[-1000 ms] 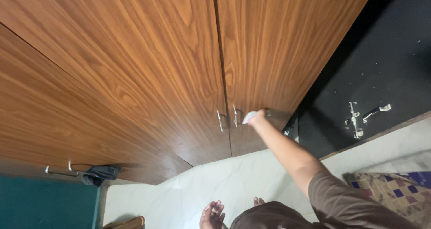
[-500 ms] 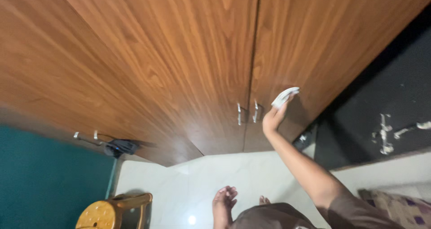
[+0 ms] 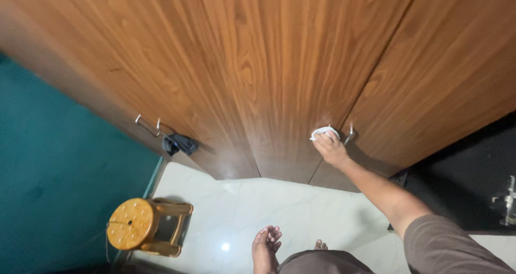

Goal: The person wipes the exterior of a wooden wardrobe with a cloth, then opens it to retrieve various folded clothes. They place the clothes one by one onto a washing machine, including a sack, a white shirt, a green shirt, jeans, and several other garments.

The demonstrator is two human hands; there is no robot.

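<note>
My right hand (image 3: 330,149) presses a small white cloth (image 3: 324,131) against a brown wooden wardrobe door (image 3: 279,75), just left of a metal handle (image 3: 350,133). The fingers are curled over the cloth. My left hand (image 3: 265,245) hangs low by my body with its fingers apart and nothing in it. My brown sleeve (image 3: 449,247) fills the lower right corner.
A yellow plastic stool (image 3: 141,225) stands on the white tiled floor (image 3: 242,209) at lower left. Two more metal handles (image 3: 148,124) and a dark object (image 3: 180,143) sit on the wardrobe's left doors. A teal wall (image 3: 54,172) is at left, a black door (image 3: 473,172) at right.
The view has swung to the left, bringing the stool and teal wall in. My right hand with the cloth has moved from right of the handles to the left handle.
</note>
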